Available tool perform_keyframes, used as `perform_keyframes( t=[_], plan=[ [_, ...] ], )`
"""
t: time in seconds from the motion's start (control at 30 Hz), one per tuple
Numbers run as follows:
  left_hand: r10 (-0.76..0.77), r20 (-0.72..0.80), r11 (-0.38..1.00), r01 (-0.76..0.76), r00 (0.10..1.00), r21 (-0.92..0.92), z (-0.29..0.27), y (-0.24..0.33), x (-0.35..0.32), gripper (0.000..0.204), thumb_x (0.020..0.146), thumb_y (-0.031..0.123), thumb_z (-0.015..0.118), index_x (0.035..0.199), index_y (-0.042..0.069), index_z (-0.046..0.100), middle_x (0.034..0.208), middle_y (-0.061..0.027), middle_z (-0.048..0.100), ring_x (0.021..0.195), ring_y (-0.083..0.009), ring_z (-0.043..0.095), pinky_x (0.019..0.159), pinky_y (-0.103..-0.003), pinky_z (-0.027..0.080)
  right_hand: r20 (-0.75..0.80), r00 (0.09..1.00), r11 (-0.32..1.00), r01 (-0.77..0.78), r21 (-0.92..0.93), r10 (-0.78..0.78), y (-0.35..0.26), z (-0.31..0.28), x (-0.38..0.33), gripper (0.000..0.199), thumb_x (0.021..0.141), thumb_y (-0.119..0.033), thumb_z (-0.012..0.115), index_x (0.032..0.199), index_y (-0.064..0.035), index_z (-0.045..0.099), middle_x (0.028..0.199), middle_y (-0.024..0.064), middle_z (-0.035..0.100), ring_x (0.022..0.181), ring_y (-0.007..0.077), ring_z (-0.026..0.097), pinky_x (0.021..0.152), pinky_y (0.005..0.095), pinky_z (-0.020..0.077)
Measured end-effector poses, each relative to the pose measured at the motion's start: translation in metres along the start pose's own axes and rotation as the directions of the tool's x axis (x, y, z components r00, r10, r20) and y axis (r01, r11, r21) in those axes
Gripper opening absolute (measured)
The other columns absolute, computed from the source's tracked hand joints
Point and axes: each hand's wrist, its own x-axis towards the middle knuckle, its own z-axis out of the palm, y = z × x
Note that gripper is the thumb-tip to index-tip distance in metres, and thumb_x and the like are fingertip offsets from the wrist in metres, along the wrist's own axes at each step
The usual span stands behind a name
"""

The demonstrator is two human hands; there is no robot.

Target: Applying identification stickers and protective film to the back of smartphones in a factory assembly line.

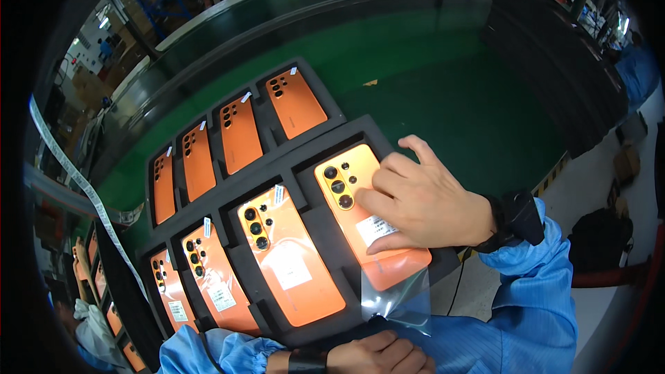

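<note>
Right hand (415,204) lies flat, fingers spread, on the back of the orange phone (367,218) in the rightmost slot of the near black foam tray (277,180); it presses, grips nothing. Fingertips sit just beside the camera lenses, thumb by the white label (375,228). A clear film sheet (398,298) hangs off the phone's lower end, over the tray's front edge. Left hand (377,357) is at the bottom edge, just below the film; fingers look curled, can't tell if it holds anything. Three more orange phones fill the other near-tray slots. Second tray (263,86) behind holds four more. Both trays sit on the green bench (443,97). Both wrists wear black straps, blue sleeves.
</note>
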Motion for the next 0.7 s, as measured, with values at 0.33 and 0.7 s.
perform_keyframes(
  t=[0.33,0.7],
  plan=[
    [0.106,0.145,0.980,-0.128,0.984,0.152,-0.032,-0.009,0.022,0.015,0.054,0.014,0.057,0.065,0.005,0.053,0.057,-0.0019,0.045,0.050,-0.0124,0.044,0.044,-0.028,0.032,-0.002,0.995,0.994,-0.102,0.041,0.103,-0.001,0.001,0.001,0.040,0.078,-0.023,0.062,0.113,-0.0056,0.054,0.120,0.0176,0.046,0.108,0.0287,0.044,0.083,0.0394,0.0371],
    [-0.317,0.028,0.911,0.296,0.948,0.287,-0.049,-0.115,0.039,0.051,0.080,0.016,0.062,0.124,0.000,0.042,0.119,-0.0224,0.047,0.103,-0.0365,0.052,0.085,-0.039,0.046,-0.606,0.646,0.884,-0.292,0.366,0.465,0.022,-0.047,-0.049,0.020,0.076,0.005,0.054,0.095,0.0013,0.061,0.097,0.0132,0.062,0.091,0.0233,0.060,0.077,0.0297,0.0457]
  ],
)
